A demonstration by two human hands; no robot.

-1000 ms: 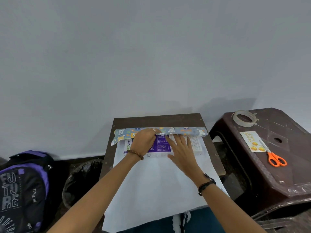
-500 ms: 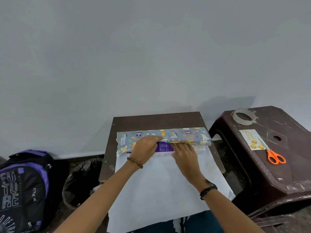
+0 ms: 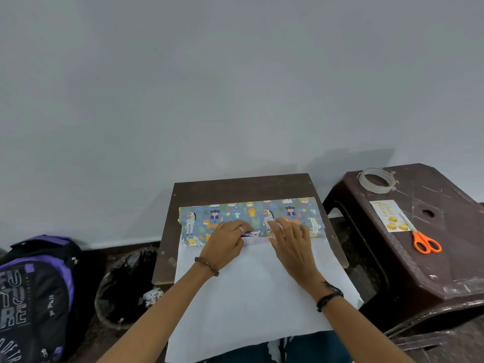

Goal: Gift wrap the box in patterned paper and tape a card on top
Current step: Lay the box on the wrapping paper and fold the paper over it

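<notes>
I see the box (image 3: 255, 240) near the far end of the small bench (image 3: 235, 188), almost all hidden under the patterned paper (image 3: 248, 214). Only a thin strip of the box shows between my two hands. The far flap of paper is folded over it, picture side up, and the white back of the sheet runs toward me and hangs off the near edge.

My left hand (image 3: 225, 243) rests on the flap with its fingers curled at the paper edge. I think they pinch it, but the view is too small to be sure. My right hand (image 3: 290, 241) lies flat on the paper, fingers straight and close together, pressing it down.

The paper is thin and light. It will bend easily, crease where I press, and could tear if I tug hard. The box looks stiff and light, so it may slide under the paper. I would hold the paper by its edge and keep a flat hand on the box.

The card (image 3: 387, 214), tape roll (image 3: 375, 179) and scissors (image 3: 425, 243) wait on the stool (image 3: 432, 271) to my right.
</notes>
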